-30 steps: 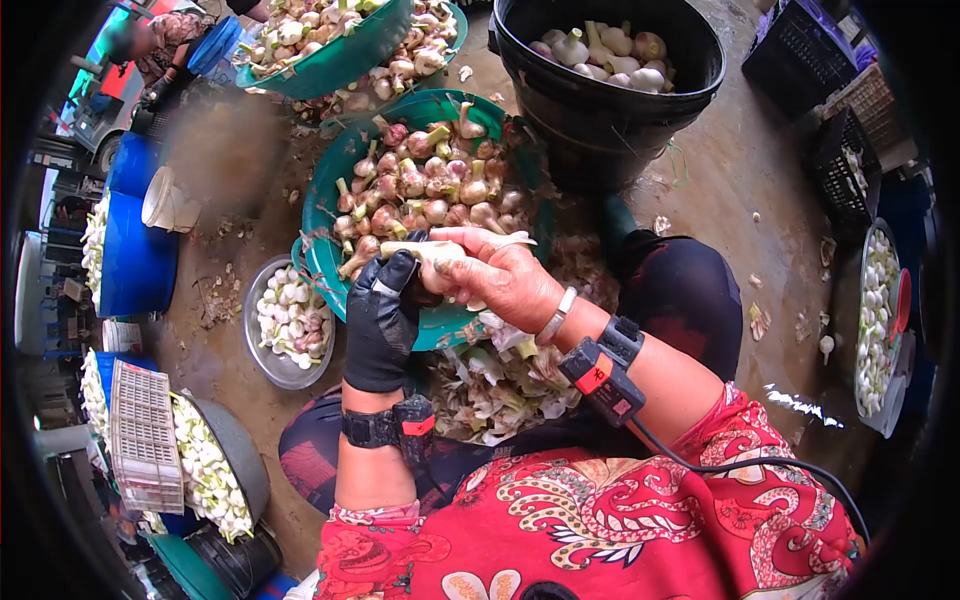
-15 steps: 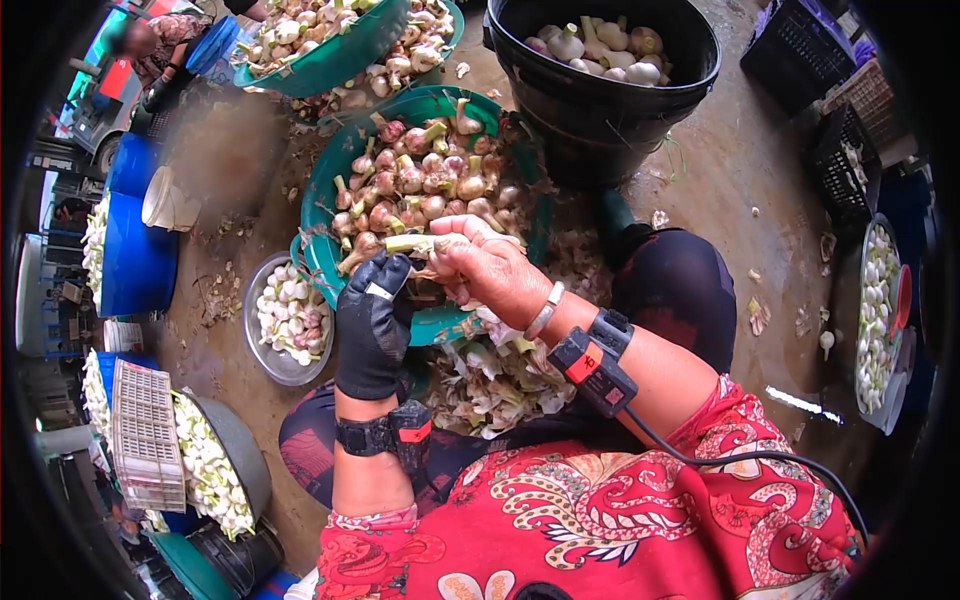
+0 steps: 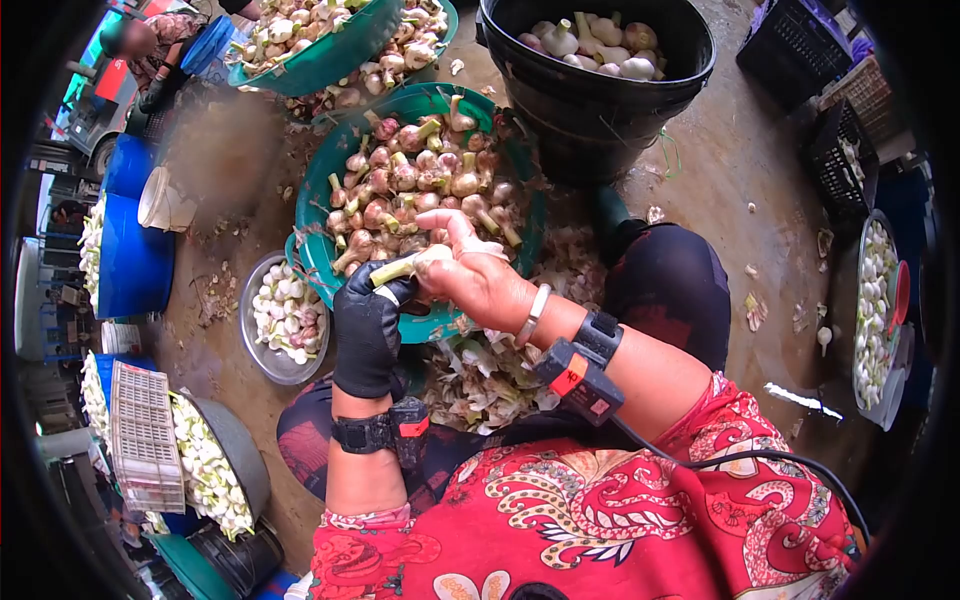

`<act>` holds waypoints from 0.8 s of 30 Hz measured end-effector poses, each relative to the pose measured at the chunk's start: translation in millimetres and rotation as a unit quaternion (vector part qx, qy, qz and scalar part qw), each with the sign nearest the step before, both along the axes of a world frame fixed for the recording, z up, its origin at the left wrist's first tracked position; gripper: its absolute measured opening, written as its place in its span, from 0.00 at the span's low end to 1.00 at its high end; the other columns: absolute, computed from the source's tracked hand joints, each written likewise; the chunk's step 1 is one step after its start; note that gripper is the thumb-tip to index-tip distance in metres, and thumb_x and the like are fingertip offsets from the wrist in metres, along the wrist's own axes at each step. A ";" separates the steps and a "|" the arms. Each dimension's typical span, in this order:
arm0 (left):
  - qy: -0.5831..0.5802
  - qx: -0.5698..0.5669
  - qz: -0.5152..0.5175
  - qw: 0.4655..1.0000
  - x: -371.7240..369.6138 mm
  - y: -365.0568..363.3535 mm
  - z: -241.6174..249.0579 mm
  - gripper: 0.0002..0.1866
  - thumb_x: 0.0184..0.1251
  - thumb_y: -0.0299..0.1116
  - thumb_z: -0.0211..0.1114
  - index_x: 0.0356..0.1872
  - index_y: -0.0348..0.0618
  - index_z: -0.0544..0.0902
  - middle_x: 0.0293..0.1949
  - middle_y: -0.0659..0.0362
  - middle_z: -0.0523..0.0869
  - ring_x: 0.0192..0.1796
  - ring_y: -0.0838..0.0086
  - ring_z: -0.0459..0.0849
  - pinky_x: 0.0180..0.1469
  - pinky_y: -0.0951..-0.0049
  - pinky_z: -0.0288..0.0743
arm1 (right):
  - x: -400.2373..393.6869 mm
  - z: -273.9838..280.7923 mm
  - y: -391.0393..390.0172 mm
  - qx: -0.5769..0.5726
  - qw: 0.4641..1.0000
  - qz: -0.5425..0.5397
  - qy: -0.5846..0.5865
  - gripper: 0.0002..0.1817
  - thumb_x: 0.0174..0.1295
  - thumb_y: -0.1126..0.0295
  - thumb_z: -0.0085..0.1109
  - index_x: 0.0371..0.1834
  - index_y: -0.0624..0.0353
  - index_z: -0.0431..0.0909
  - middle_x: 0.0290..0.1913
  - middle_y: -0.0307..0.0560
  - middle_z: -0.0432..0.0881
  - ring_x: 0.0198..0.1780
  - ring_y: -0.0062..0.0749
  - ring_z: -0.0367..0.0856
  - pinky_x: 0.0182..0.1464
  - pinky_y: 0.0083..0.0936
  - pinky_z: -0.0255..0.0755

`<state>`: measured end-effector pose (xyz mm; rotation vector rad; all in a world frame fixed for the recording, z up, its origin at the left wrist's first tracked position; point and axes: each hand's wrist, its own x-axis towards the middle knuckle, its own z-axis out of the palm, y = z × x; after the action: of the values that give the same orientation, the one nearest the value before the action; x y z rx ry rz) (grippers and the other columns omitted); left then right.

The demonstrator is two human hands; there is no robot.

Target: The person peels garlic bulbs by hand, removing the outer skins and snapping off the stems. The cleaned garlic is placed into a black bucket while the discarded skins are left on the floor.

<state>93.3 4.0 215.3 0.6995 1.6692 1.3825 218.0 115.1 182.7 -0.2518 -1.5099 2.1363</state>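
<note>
A garlic bulb [image 3: 431, 259] with a thick pale stem is held between my two hands, over the near edge of a green basin [image 3: 318, 205]. My left hand [image 3: 367, 325], in a black glove, is closed around the stem end, which pokes out above the thumb. My right hand [image 3: 485, 280] is bare and grips the bulb from the right, with one finger raised off it. Behind them, unpeeled garlic bulbs [image 3: 405, 180] with cut stems fill the basin. Below my hands lies a heap of loose garlic skins [image 3: 488, 385].
A metal bowl of peeled garlic [image 3: 287, 310] sits at left. Beyond the basin stand a black bucket [image 3: 600, 115] holding garlic and another green basin [image 3: 330, 60]. A crate [image 3: 148, 435] and blue tubs [image 3: 135, 255] line the left; a person [image 3: 165, 50] is at far left.
The garlic stem now slants down toward my left hand, and the bulb looks whiter. My right hand's fingers have lifted and spread more. The whole view has shifted slightly.
</note>
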 end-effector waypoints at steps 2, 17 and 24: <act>0.286 0.047 -0.056 0.956 -0.2 2.7 -1.0 0.12 0.67 0.26 0.59 0.49 0.32 0.81 0.39 0.58 0.86 0.41 0.76 0.84 0.45 0.76 0.78 | 6.9 19.5 9.6 -0.111 0.992 0.028 -0.044 0.24 0.65 0.69 0.47 0.61 0.64 0.53 0.28 0.33 0.72 0.29 0.15 0.68 0.36 0.15 0.65; -0.034 0.118 0.043 0.992 3.5 10.8 -1.7 0.15 0.70 0.27 0.57 0.54 0.34 0.79 0.51 0.55 0.82 0.51 0.75 0.81 0.53 0.75 0.75 | -6.6 10.3 4.9 0.012 0.996 -0.057 -0.063 0.29 0.53 0.64 0.70 0.56 0.60 0.68 0.42 0.40 0.77 0.39 0.20 0.75 0.38 0.20 0.72; 0.279 0.119 -0.074 0.950 -4.6 8.2 -7.9 0.14 0.70 0.22 0.54 0.53 0.29 0.78 0.48 0.53 0.83 0.48 0.72 0.83 0.51 0.74 0.77 | 1.4 9.5 11.5 0.397 0.896 -0.190 -0.052 0.35 0.38 0.64 0.75 0.54 0.58 0.70 0.46 0.55 0.76 0.49 0.53 0.75 0.54 0.41 0.69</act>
<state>88.7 12.2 207.5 1.4321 1.8351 1.3659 219.4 126.6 192.2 -0.3280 -2.0530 1.0973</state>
